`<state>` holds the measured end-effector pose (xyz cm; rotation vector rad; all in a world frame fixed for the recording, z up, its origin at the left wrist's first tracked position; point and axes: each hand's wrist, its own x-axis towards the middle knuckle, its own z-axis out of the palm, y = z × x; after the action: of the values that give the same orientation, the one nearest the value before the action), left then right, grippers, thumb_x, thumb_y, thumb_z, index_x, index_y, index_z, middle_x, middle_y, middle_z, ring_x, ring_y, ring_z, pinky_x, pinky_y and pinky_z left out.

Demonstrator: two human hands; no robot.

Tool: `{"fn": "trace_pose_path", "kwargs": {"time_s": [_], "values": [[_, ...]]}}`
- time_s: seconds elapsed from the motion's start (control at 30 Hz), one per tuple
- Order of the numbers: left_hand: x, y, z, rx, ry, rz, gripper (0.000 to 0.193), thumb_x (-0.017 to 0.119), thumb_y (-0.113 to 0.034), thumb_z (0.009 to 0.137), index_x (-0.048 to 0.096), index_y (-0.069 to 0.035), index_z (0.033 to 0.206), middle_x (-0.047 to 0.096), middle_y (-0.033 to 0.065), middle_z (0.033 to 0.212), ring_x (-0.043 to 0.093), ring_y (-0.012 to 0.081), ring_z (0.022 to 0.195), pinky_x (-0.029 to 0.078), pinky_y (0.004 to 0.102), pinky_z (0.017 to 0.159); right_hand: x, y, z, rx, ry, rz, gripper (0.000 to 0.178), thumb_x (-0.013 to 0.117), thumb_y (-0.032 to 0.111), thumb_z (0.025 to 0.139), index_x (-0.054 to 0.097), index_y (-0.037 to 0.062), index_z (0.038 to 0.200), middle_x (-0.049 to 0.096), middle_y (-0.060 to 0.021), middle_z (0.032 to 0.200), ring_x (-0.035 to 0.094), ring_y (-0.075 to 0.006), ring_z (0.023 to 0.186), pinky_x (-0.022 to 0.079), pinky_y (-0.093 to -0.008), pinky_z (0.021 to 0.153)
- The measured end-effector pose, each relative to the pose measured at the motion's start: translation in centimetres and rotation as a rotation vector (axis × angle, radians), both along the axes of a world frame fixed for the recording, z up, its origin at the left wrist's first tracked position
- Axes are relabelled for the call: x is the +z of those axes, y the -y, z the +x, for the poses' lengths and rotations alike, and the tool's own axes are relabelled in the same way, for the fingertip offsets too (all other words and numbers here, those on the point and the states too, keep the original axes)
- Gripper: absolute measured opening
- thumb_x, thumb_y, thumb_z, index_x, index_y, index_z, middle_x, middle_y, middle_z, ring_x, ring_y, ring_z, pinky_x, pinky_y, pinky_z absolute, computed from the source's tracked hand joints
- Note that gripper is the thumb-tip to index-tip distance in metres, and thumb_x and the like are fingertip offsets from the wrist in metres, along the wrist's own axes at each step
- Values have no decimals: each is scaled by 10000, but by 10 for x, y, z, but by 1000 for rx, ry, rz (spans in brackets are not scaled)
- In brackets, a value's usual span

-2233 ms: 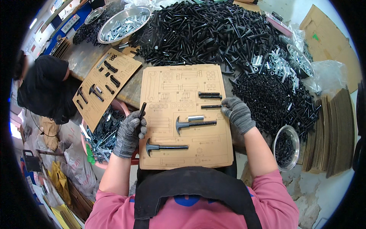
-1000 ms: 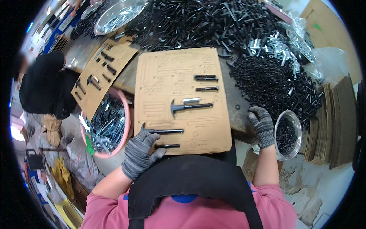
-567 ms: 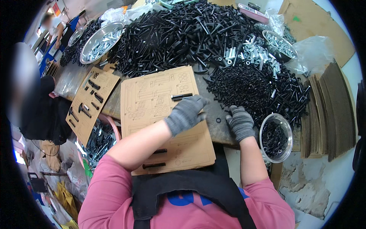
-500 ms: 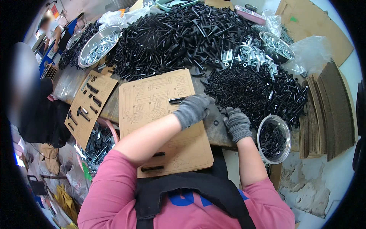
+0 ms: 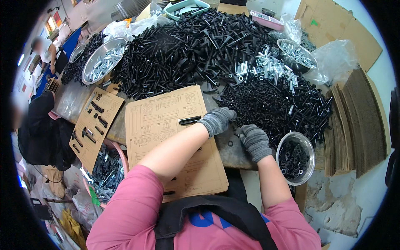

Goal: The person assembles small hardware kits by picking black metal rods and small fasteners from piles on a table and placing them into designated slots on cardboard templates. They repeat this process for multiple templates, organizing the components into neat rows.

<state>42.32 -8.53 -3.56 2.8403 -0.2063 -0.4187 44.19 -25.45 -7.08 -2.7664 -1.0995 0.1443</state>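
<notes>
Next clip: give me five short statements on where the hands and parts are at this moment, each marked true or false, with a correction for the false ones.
1. Both hands wear grey knit gloves. True: the left hand and the right hand are both gloved.
2. The left hand rests in the person's lap. False: it reaches across the cardboard template to the edge of the pile of small black parts.
3. A black rod lies on the template by the left hand. True.
4. The metal bowl beside the right hand holds silver sleeves. False: it holds small black parts.
5. A second template with black parts lies further left. True.
</notes>
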Motion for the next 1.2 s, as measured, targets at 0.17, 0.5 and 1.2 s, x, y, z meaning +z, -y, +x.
{"fn": "trace_pose_path", "kwargs": {"time_s": [0.17, 0.5, 1.2], "values": [[-31, 13, -8, -103, 65, 83, 303, 621, -129, 661, 605, -100, 962, 562, 132, 918, 563, 306, 901, 467, 376, 770, -2, -11, -11, -26, 46, -74, 156, 515, 240, 794, 584, 125, 874, 576, -124, 833, 583, -277, 747, 481, -386, 666], [-7, 21, -17, 15, 2, 111, 234, 602, -134, 713, 630, -60, 934, 600, 146, 999, 595, 305, 885, 490, 379, 730, 8, -19, -8, -13, 74, -230, 177, 468, 206, 810, 599, 108, 876, 583, -134, 869, 604, -287, 760, 496, -391, 651], [-19, -163, -164, 677, 134, -460, 294, 548, -13, 796, 542, -46, 1088, 588, 56, 947, 541, 116, 823, 473, 255, 732, 40, -192, -54, 639, 245, -113, 127, 537, 132, 763, 587, 115, 879, 573, -81, 900, 588, -239, 829, 503, -328, 677]]}}
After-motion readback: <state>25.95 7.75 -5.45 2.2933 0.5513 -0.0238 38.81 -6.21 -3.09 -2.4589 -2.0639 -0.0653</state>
